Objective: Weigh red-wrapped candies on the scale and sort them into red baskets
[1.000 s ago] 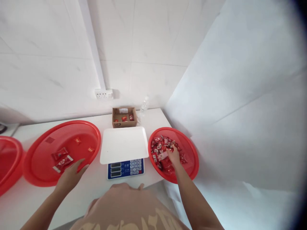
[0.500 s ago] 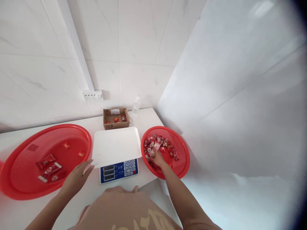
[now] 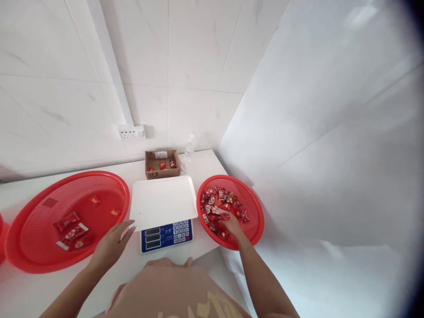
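My left hand [image 3: 111,243] is open, fingers stretched toward the near left corner of the white tray [image 3: 164,201]. That tray sits on a blue-fronted weighing scale [image 3: 166,236]. Over the smaller red basket [image 3: 256,212], my right hand [image 3: 232,224] has its fingers closed on a pink-and-white wrapped candy [image 3: 217,210]. Around it, many red wrapped candies [image 3: 212,200] lie heaped toward the basket's left side. In the larger red basket [image 3: 31,216], beside my left hand, are several red packets [image 3: 71,234], some long and some small.
Behind the tray stands a cardboard box [image 3: 162,173] with a few red candies inside. A clear plastic bottle [image 3: 190,145] stands beside it near the wall. A power socket [image 3: 131,132] is fixed to the tiled wall. A grey-white surface [image 3: 298,176] rises along the right.
My right hand has shifted right and slightly down within the smaller basket, the pink-and-white candy at its fingertips. My left hand stays near the tray corner. The whole view has shifted slightly.
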Demonstrator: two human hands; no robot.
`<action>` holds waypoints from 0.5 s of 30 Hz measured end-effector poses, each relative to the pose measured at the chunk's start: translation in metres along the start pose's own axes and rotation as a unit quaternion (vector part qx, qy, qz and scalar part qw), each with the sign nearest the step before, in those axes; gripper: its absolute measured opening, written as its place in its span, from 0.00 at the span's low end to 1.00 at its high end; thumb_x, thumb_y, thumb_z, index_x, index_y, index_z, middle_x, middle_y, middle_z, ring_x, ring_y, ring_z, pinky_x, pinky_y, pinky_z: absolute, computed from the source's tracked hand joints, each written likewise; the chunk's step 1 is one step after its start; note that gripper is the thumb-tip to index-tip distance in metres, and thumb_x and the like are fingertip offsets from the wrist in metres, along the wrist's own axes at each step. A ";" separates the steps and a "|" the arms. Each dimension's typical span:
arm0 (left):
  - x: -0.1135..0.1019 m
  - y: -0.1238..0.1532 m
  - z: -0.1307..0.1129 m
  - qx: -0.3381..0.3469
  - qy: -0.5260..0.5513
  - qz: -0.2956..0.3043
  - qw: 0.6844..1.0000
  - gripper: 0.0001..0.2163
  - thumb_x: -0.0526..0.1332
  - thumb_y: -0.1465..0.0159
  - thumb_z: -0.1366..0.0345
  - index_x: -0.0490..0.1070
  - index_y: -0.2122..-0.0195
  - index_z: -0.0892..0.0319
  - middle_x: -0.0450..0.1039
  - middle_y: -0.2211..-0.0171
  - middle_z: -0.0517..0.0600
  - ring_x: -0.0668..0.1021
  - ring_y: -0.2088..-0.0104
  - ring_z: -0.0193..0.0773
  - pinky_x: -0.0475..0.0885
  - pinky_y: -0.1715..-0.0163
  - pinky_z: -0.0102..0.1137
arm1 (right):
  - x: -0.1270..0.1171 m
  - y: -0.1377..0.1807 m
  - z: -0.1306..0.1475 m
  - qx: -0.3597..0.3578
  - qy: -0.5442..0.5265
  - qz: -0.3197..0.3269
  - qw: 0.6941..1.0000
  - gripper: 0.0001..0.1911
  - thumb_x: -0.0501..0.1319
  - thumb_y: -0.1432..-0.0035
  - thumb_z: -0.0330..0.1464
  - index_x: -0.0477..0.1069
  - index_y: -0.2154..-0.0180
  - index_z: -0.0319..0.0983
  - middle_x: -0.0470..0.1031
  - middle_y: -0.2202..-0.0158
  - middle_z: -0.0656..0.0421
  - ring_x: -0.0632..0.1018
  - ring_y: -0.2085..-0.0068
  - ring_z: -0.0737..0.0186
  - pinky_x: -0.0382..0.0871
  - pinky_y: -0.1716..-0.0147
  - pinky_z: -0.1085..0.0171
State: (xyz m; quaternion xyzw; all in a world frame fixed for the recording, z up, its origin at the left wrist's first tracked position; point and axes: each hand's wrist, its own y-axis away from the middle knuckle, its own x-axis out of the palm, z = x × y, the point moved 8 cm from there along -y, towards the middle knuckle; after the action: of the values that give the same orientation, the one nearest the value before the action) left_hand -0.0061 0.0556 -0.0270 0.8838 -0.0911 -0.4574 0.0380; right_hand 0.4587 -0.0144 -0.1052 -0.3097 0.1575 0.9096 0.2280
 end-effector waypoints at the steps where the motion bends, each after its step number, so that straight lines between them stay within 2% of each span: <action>1: 0.000 0.001 -0.001 -0.002 0.011 -0.001 1.000 0.18 0.53 0.42 0.52 0.72 0.56 0.52 0.75 0.52 0.52 0.74 0.50 0.48 0.70 0.54 0.36 | -0.004 -0.001 0.001 0.021 -0.025 -0.001 0.999 0.16 0.64 0.58 0.34 0.72 0.62 0.39 0.78 0.65 0.54 0.79 0.66 0.54 0.73 0.66 0.57; 3: -0.001 0.005 -0.002 -0.010 0.039 -0.005 0.999 0.16 0.55 0.43 0.53 0.73 0.58 0.52 0.75 0.53 0.52 0.74 0.50 0.48 0.70 0.52 0.36 | -0.011 -0.001 0.003 0.078 -0.107 -0.006 0.991 0.18 0.65 0.58 0.37 0.71 0.61 0.39 0.78 0.62 0.53 0.79 0.62 0.53 0.73 0.63 0.57; 5: -0.002 0.008 -0.006 -0.020 0.083 -0.011 0.996 0.14 0.58 0.45 0.54 0.74 0.60 0.51 0.76 0.55 0.51 0.74 0.51 0.49 0.68 0.51 0.37 | -0.012 0.002 0.011 0.133 -0.216 -0.001 0.967 0.22 0.66 0.59 0.38 0.69 0.59 0.39 0.77 0.60 0.52 0.78 0.59 0.53 0.73 0.61 0.57; 7: -0.001 0.011 -0.016 -0.036 0.152 -0.008 0.988 0.12 0.62 0.47 0.56 0.76 0.63 0.51 0.77 0.57 0.50 0.75 0.52 0.48 0.68 0.50 0.36 | -0.003 0.007 0.032 0.163 -0.313 0.039 0.935 0.25 0.67 0.58 0.39 0.66 0.56 0.40 0.77 0.59 0.54 0.78 0.59 0.54 0.74 0.61 0.56; 9: 0.005 0.015 -0.031 -0.064 0.246 0.019 0.967 0.11 0.65 0.49 0.57 0.76 0.65 0.52 0.78 0.59 0.51 0.75 0.53 0.47 0.68 0.50 0.35 | 0.016 0.015 0.064 0.171 -0.388 0.102 0.900 0.25 0.67 0.57 0.38 0.65 0.56 0.43 0.77 0.60 0.56 0.78 0.59 0.56 0.74 0.61 0.57; 11: 0.020 0.022 -0.053 -0.104 0.354 0.086 0.926 0.15 0.66 0.48 0.57 0.75 0.61 0.55 0.77 0.59 0.53 0.76 0.55 0.46 0.70 0.53 0.35 | 0.039 0.028 0.101 0.151 -0.435 0.164 0.872 0.24 0.69 0.59 0.36 0.67 0.58 0.44 0.77 0.63 0.59 0.78 0.59 0.58 0.73 0.60 0.59; 12: 0.030 0.026 -0.066 -0.123 0.417 0.125 0.892 0.17 0.65 0.47 0.55 0.73 0.58 0.56 0.76 0.59 0.54 0.76 0.55 0.46 0.71 0.55 0.36 | 0.053 0.036 0.119 0.135 -0.448 0.195 0.862 0.23 0.70 0.60 0.36 0.68 0.60 0.43 0.77 0.64 0.60 0.78 0.59 0.59 0.72 0.59 0.61; 15: 0.057 0.035 -0.102 -0.149 0.544 0.236 0.791 0.25 0.62 0.43 0.54 0.63 0.45 0.52 0.69 0.48 0.56 0.75 0.53 0.45 0.71 0.55 0.40 | 0.094 0.066 0.165 0.085 -0.452 0.296 0.837 0.19 0.71 0.59 0.38 0.70 0.64 0.41 0.76 0.66 0.61 0.77 0.61 0.62 0.70 0.57 0.63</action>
State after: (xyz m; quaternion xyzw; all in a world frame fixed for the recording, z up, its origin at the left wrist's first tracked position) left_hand 0.1051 0.0087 -0.0084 0.9209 -0.1916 0.1146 0.3195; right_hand 0.2780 0.0304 -0.0307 0.2181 0.1978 0.9555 0.0193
